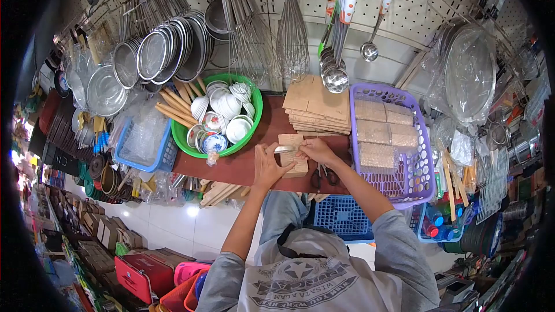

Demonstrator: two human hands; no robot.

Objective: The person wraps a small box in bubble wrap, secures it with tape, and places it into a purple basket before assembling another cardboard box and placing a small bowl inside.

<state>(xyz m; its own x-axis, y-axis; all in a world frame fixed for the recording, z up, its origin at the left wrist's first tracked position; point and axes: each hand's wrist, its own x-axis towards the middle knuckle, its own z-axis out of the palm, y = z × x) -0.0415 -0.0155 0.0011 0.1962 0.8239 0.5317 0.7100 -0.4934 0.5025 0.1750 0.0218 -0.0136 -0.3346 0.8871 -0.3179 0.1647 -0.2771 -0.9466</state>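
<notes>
Nearest is a grey shirt (335, 254). Left, a green tub (256, 112) holds white bowls (222, 104). In the middle, the left hand (267, 164) and right hand (318, 151) touch a small brown box (298, 170), close together; I can't tell how tight. Right, a purple basket (411, 179).

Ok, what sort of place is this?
Probably a kitchenware shop: whisks and strainers hang in bunches along a perforated wall panel, above a green basin of small bowls.
</notes>
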